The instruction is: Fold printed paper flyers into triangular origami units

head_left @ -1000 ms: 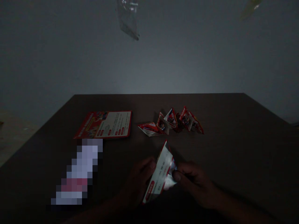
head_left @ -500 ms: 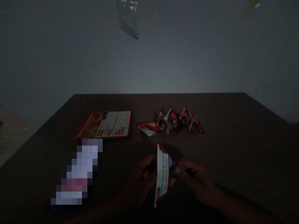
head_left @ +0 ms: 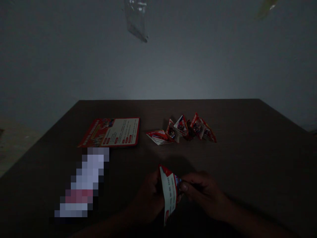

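Note:
A partly folded red and white printed paper (head_left: 168,191) is held upright over the near middle of the table. My right hand (head_left: 204,191) pinches its right side between thumb and fingers. At the paper's left side is my left hand (head_left: 150,195), dark, its fingers closed on the paper and partly hidden behind it. Several folded red paper pieces (head_left: 182,127) stand in a row beyond my hands. To the left lies a stack of flat printed red and white sheets (head_left: 120,132).
A long pixelated item (head_left: 85,181) lies on the dark wooden table (head_left: 242,132), left of my left hand. On the grey wall behind hangs a clear plastic bag (head_left: 136,21); a yellowish item (head_left: 266,8) is at the upper right.
Both hands and the held paper have shifted slightly left and toward me, and the paper's top now leans more to the left. The other items have stayed in place.

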